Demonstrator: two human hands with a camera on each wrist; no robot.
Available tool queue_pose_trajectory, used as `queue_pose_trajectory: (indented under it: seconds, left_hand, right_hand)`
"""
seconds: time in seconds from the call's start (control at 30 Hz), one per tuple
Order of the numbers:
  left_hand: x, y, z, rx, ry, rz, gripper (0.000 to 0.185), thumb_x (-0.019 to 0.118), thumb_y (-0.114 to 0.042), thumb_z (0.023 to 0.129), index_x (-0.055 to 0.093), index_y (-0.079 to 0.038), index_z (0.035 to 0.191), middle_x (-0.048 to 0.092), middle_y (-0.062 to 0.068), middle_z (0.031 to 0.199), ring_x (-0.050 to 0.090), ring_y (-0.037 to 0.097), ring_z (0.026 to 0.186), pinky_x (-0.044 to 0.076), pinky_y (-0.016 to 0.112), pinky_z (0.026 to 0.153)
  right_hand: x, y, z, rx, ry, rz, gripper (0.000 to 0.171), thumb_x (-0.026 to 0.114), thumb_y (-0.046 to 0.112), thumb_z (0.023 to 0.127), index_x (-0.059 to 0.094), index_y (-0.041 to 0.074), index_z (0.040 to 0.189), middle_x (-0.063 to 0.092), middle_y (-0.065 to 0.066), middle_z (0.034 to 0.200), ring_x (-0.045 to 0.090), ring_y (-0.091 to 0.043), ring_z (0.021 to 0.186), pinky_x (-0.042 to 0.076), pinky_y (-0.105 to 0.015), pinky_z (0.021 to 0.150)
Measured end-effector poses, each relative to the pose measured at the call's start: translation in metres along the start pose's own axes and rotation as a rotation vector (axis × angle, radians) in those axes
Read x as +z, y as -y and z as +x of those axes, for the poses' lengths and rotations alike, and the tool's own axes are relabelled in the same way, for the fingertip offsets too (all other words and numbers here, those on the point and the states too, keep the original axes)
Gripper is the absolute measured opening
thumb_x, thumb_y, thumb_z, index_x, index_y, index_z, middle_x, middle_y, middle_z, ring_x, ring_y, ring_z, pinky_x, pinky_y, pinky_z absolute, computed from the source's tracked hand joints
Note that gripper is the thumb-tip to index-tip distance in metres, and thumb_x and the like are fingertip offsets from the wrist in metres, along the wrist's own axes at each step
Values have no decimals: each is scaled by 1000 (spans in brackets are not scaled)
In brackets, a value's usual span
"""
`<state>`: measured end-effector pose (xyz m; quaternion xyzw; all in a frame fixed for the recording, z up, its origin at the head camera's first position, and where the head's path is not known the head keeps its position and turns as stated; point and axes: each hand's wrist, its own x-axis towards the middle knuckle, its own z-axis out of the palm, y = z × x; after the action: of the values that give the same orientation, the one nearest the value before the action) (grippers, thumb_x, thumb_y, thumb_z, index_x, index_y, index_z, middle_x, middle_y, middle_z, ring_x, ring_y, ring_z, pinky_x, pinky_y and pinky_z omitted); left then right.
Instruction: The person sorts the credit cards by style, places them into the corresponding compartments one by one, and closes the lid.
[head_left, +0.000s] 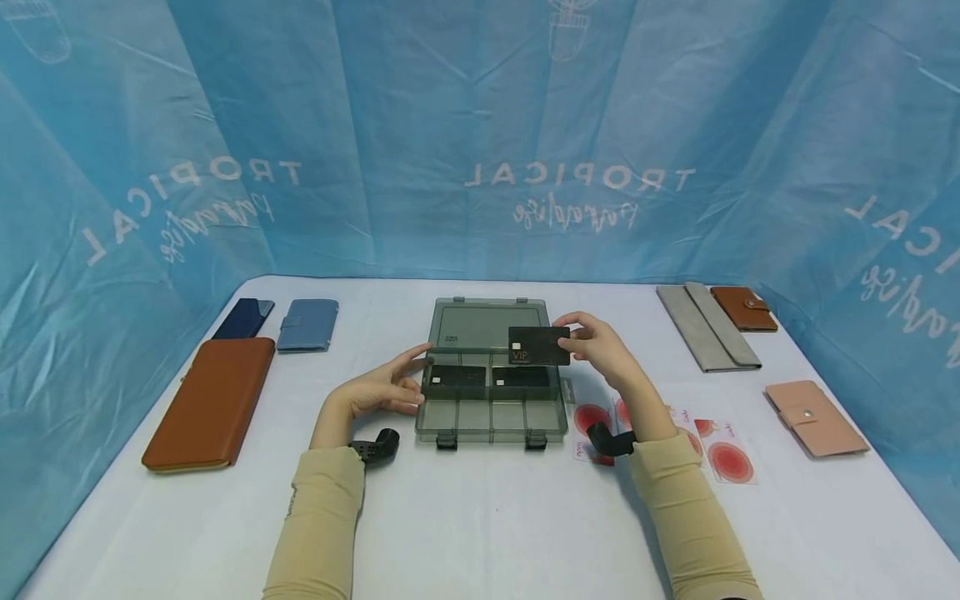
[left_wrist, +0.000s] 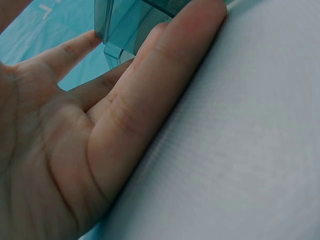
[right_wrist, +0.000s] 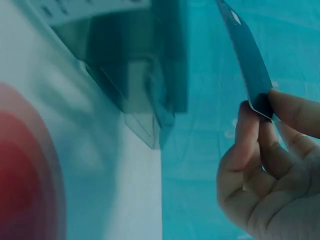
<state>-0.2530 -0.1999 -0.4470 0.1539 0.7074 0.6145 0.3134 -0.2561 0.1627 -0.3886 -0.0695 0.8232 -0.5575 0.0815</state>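
A smoky clear plastic box lies open in the middle of the white table, its lid tipped back. Two black cards lie in its back compartments. My right hand pinches a black VIP card by its right edge and holds it above the box; in the right wrist view the card is seen edge-on between thumb and fingers. My left hand rests with straight fingers against the box's left wall.
Red-circle cards lie right of the box. On the left lie a large brown wallet, a navy wallet and a blue wallet. On the right lie a grey pouch, a brown wallet and a pink wallet.
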Motion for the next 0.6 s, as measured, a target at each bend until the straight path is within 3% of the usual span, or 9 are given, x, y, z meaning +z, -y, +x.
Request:
queue_pose_trajectory:
  seconds: [0.13, 0.37, 0.6]
  left_hand:
    - [0, -1, 0, -6, -3, 5, 94, 68, -4, 81, 7, -26, 150, 5, 14, 153, 56, 18, 89, 50, 42, 87]
    - [1, -2, -2, -1, 2, 9, 94, 66, -4, 82, 5, -24, 150, 4, 17, 153, 56, 18, 89, 49, 42, 87]
    - [2, -3, -2, -4, -1, 3, 92, 64, -2, 83, 6, -24, 150, 5, 17, 153, 56, 18, 87, 49, 43, 87]
  right_hand:
    - [10, -3, 0, -32, 46, -66, 27, 55, 9, 92, 56, 5, 119, 55, -18, 107, 53, -33, 89, 44, -49, 80]
    - [20, -10, 2, -100, 55, -326, 16, 59, 11, 91, 65, 9, 105, 61, -9, 96, 58, -20, 79, 48, -35, 70]
    - [26, -11, 3, -143, 72, -513, 9, 61, 10, 89, 68, 8, 94, 63, -5, 88, 55, -19, 78, 47, -34, 68]
